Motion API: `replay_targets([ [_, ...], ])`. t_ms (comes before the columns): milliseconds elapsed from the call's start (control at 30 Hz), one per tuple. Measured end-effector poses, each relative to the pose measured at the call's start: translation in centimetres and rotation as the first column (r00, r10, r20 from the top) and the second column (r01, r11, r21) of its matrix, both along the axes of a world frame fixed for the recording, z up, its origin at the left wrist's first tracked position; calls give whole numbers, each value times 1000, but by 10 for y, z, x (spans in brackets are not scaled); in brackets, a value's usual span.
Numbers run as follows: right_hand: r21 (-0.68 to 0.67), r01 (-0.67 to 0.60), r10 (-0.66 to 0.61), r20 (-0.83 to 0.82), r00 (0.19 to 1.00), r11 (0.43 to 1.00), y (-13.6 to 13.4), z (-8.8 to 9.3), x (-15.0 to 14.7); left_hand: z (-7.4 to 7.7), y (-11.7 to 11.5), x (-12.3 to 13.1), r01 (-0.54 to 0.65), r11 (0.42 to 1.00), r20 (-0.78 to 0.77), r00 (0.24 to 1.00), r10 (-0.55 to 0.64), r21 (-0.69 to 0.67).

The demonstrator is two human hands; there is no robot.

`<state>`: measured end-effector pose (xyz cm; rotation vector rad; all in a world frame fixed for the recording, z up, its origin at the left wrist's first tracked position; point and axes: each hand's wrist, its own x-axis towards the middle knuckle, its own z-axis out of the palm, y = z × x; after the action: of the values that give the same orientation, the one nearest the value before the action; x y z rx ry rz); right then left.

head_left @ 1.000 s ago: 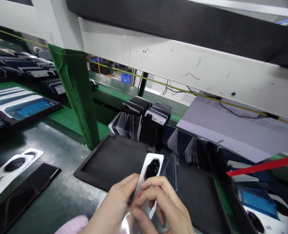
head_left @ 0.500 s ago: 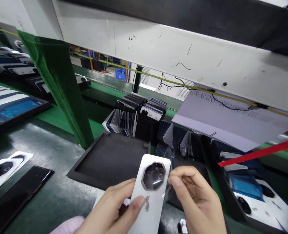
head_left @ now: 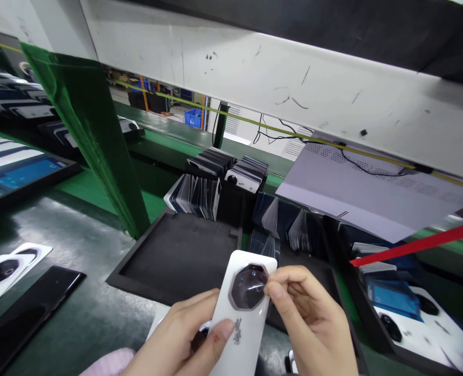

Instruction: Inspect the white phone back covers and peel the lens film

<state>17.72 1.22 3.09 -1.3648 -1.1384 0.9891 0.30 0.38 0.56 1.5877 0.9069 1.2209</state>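
Note:
A white phone back cover [head_left: 245,324] with a dark, eight-sided camera window [head_left: 249,286] stands tilted in front of me. My left hand [head_left: 188,334] grips its left side, thumb lying on the white face beside some small dark lettering. My right hand [head_left: 309,318] is closed in a pinch at the upper right edge, with fingertips touching the border of the camera window. Whatever lies between those fingertips is too small or too clear to make out. Under my left hand another white piece with a dark opening is partly hidden.
A black tray [head_left: 137,279] lies behind the cover. Racks of upright phone covers [head_left: 194,196] stand beyond it. Left, white covers [head_left: 4,271] and a dark phone-shaped panel [head_left: 31,313] rest on the table. A green-wrapped post [head_left: 94,136] and red strap [head_left: 419,244] flank the area.
My right fingertips have moved slightly left, from beside the cover's right edge onto the border of the camera window. The cover has shifted slightly right and down in my left hand.

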Motion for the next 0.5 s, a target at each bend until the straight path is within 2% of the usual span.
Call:
replay_targets([
  [500, 18, -13, 12, 75, 997, 1000, 3, -3, 3, -2, 0, -1, -6, 1000, -21, 1000, 6, -22],
])
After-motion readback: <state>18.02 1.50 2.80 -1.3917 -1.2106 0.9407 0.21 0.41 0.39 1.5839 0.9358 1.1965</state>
